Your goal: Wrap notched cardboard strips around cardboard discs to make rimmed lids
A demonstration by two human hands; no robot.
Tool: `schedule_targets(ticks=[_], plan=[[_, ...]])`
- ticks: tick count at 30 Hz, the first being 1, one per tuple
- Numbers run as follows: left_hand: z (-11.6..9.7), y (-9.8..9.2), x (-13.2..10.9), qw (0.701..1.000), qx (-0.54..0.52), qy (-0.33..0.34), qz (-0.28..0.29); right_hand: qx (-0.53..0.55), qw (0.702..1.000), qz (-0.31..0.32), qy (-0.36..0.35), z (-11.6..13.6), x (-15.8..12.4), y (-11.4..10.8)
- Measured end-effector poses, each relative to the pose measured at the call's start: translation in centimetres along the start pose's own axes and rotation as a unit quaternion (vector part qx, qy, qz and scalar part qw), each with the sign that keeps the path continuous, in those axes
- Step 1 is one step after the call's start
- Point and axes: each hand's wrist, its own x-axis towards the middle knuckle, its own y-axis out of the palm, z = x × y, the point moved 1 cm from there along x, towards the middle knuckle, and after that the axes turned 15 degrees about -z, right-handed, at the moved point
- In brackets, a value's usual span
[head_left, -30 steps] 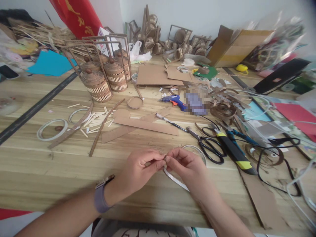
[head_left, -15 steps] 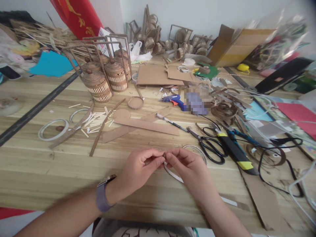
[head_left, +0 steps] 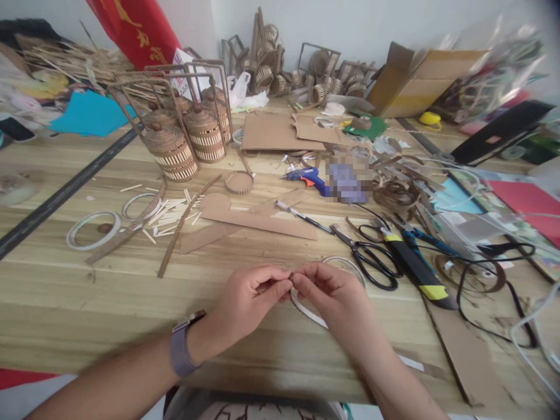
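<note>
My left hand [head_left: 256, 294] and my right hand [head_left: 335, 291] meet fingertip to fingertip low in the middle of the view. Between them they pinch a small brown piece [head_left: 291, 276], mostly covered by the fingers. It looks like the rolled end of a brown cardboard strip, though I cannot see this clearly. A curved strip with a white face [head_left: 308, 312] runs from beneath the fingers and passes under my right hand. Behind that hand shows part of a pale ring [head_left: 350, 265]. Black-handled scissors [head_left: 376, 265] lie to the right.
Ahead lie cardboard pieces [head_left: 258, 224], a pen [head_left: 304, 217], a blue glue gun [head_left: 308, 177] and small wooden sticks [head_left: 168, 214]. Tape rings [head_left: 94, 230] and lidded baskets in frames [head_left: 168, 151] stand left. A utility knife [head_left: 415, 271] and cables [head_left: 466, 309] lie right.
Both hands keep nearly the same place with fingertips together. The white-faced strip piece beyond my right wrist has shifted slightly to the right and towards me.
</note>
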Motion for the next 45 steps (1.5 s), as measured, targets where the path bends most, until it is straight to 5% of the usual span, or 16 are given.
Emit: schedule_targets(ticks=[45], plan=[[-0.4, 0.19, 0.21, 0.999, -0.016, -0.05, -0.004, -0.007, 0.998, -0.009, -0.059, 0.15, -0.4, 0.3]])
